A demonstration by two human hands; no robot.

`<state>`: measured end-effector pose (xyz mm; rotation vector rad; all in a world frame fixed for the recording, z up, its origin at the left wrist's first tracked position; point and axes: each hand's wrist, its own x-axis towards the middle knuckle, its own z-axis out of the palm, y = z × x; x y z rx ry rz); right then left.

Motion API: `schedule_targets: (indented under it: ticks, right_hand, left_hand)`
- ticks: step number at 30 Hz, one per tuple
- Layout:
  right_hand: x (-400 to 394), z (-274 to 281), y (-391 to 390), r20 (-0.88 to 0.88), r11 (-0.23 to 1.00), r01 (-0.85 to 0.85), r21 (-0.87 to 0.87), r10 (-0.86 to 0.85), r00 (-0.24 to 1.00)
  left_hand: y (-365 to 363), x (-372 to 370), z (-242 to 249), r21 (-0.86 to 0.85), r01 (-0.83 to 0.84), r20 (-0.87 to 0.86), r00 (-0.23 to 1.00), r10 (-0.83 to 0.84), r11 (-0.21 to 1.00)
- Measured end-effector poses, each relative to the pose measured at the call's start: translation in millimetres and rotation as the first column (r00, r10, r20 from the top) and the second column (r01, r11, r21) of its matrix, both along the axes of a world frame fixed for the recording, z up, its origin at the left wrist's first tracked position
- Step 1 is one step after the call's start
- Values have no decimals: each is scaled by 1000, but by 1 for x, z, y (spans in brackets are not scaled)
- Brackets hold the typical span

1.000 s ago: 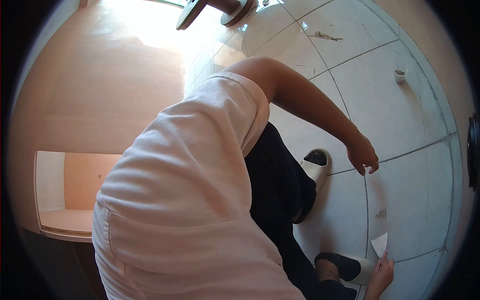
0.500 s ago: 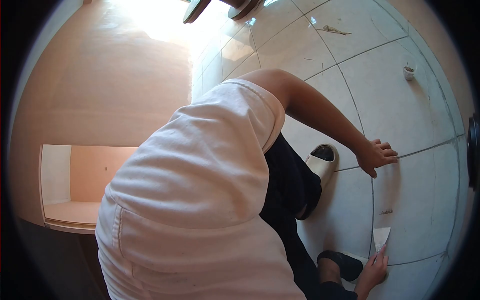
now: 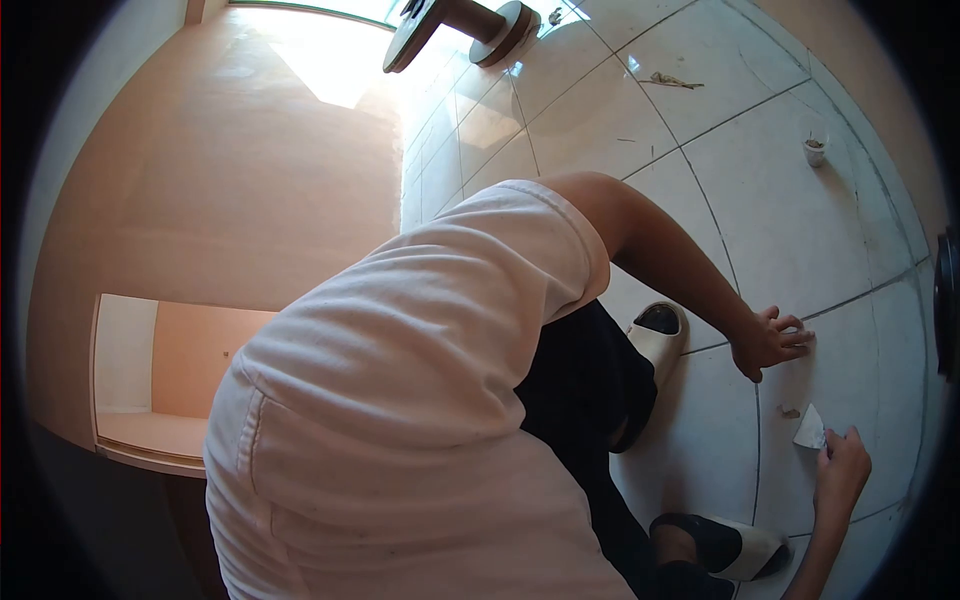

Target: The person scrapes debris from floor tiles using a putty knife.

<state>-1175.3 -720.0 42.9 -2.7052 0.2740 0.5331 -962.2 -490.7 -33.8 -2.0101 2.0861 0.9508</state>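
Observation:
My left hand (image 3: 772,344) rests on the white tiled floor (image 3: 800,235) with its fingers spread, holding nothing. Lower down, my right hand (image 3: 842,462) is closed around a scraper (image 3: 811,430), whose pale, flat blade points up and left along the floor. Beside the blade's left edge lies a small brownish bit of debris (image 3: 789,411), between my two hands. Most of the scraper's handle is hidden by my fingers.
My slippered feet (image 3: 660,335) are left of my hands. A small cup (image 3: 814,151) stands near the wall at upper right. Dry debris (image 3: 672,81) lies farther up, near a dark spool-like object (image 3: 470,28). A wall opening (image 3: 150,430) is at left.
My right hand has moved up and right with the scraper, and the blade now lies by the debris. My left hand stays on the floor; the whole view has shifted slightly.

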Motion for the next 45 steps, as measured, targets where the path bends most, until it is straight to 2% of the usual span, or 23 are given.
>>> schedule_targets:
  ticks: [4, 7, 8, 10, 12, 13, 14, 16, 17, 18, 20, 23, 25, 28, 30, 32, 33, 35, 38, 40, 42, 44, 45]
  right_hand:
    - [24, 10, 13, -15, 998, -54, 25, 55, 998]
    - [20, 10, 12, -31, 998, -61, 22, 62, 998]
    - [16, 8, 17, 18, 999, -20, 26, 20, 1000]
    - [13, 13, 34, 56, 999, 14, 40, -16, 998]
    - [20, 15, 71, -10, 993, -61, 102, 62, 998]
    - [18, -4, 84, 97, 986, -157, 61, 150, 984]
    - [22, -6, 94, 98, 981, -182, 75, 174, 980]
    - [31, -5, 106, -41, 989, -130, 66, 133, 990]
    - [28, -12, 104, -33, 985, -155, 72, 158, 987]
    - [16, -19, 98, -28, 988, -151, 31, 152, 988]
    - [4, -21, 91, -2, 990, -141, -6, 141, 990]
    - [-16, -16, 81, -73, 999, -32, -23, 30, 997]
    - [-32, -20, 73, -46, 989, 56, 138, -50, 998]
    - [-52, 29, 76, -92, 961, 255, 107, -246, 965]
    - [-86, 15, 76, -183, 970, 239, 47, -227, 957]
    - [-106, 2, 81, 2, 988, 157, 2, -157, 988]
    - [-112, -15, 83, 3, 988, 156, -14, -156, 988]
    - [-119, -52, 84, 1, 954, 281, 107, -283, 959]
    - [-82, -43, 80, -53, 953, 264, 152, -259, 965]
    - [-69, -40, 73, -15, 970, 194, 144, -194, 981]
    - [-59, -32, 68, -47, 985, 147, 88, -144, 988]
    - [-44, -16, 47, -66, 976, 176, 130, -169, 983]
    - [-39, -19, 30, -21, 987, 126, 103, -124, 992]
  left_hand:
    - [7, -15, 4, 87, -93, -50, 994, 98, 992]
    - [2, -23, 22, 114, -294, -112, 945, 306, 949]
    - [0, -21, 21, 128, -297, -110, 944, 311, 946]
    - [-7, -11, 17, 2, -433, -232, 877, 422, 901]
    - [-14, 2, 21, -60, -541, -306, 810, 500, 839]
    - [-20, 8, 20, -77, -681, -355, 701, 618, 728]
    - [-23, 12, 20, -87, -799, -401, 574, 714, 595]
    - [-32, 14, 24, -90, -859, -429, 490, 759, 504]
    - [-33, 18, 22, -105, -895, -465, 429, 774, 433]
    - [-33, 17, 23, -111, -900, -455, 422, 784, 421]
    - [-36, 16, 24, -136, -889, -475, 445, 759, 436]
    - [-30, 14, 17, -127, -850, -470, 506, 723, 511]
    - [-27, 12, 7, -106, -817, -471, 543, 695, 567]
    - [-16, -1, 1, -75, -734, -420, 637, 647, 675]
    - [-6, -5, -2, -194, -503, -312, 846, 433, 842]
    - [3, -14, -5, -175, -507, -288, 846, 449, 844]
    - [4, -16, -7, -164, -501, -255, 854, 454, 850]
    - [10, -24, -20, -200, -527, -248, 843, 478, 826]
    - [28, -45, -22, -203, -580, -205, 813, 545, 789]
    - [43, -59, -17, -231, -599, -134, 800, 585, 767]
    - [51, -63, -11, -193, -626, -135, 780, 611, 756]
    - [56, -67, -9, -190, -627, -165, 779, 605, 755]
    - [58, -68, -9, -176, -623, -171, 782, 599, 762]
